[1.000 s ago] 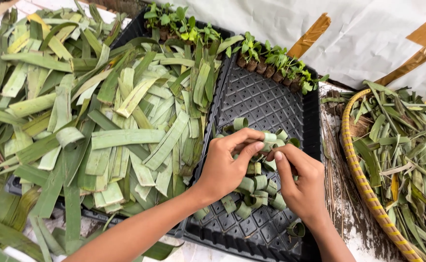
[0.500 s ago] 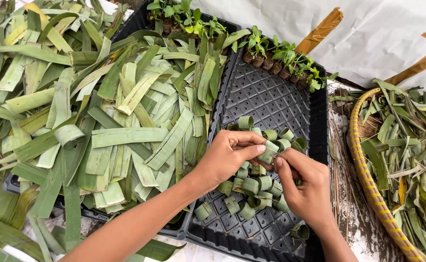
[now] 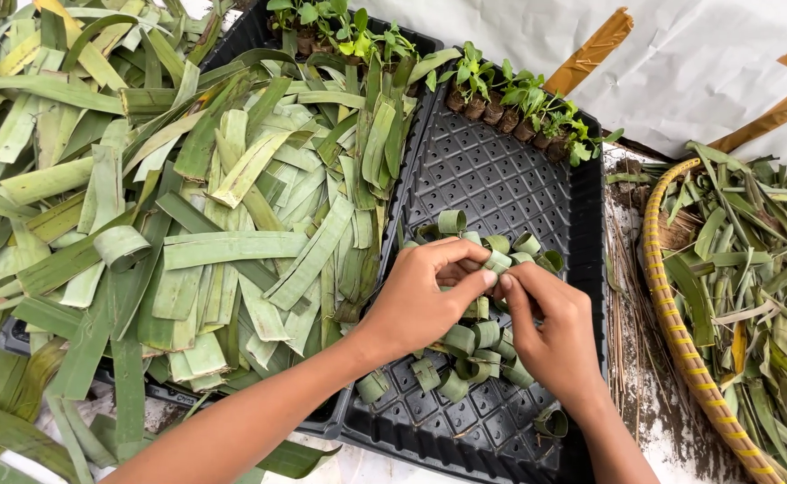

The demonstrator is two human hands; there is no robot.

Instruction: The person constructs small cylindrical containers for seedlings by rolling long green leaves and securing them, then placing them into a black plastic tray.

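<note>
pinching one leaf ring between left hand and right hand over black tray (roughly twenty rings there).

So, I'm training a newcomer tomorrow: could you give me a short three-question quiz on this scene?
1. True or false: both hands meet over the black tray.
2. What stands along the tray's far edge? A) seedlings B) bottles C) stones
3. What lies left of the tray?

Key:
1. True: the left hand and right hand pinch one rolled leaf ring above a cluster of leaf rings.
2. A, seedlings.
3. A heap of cut leaf strips; a woven basket of leaves is on the right.
</note>
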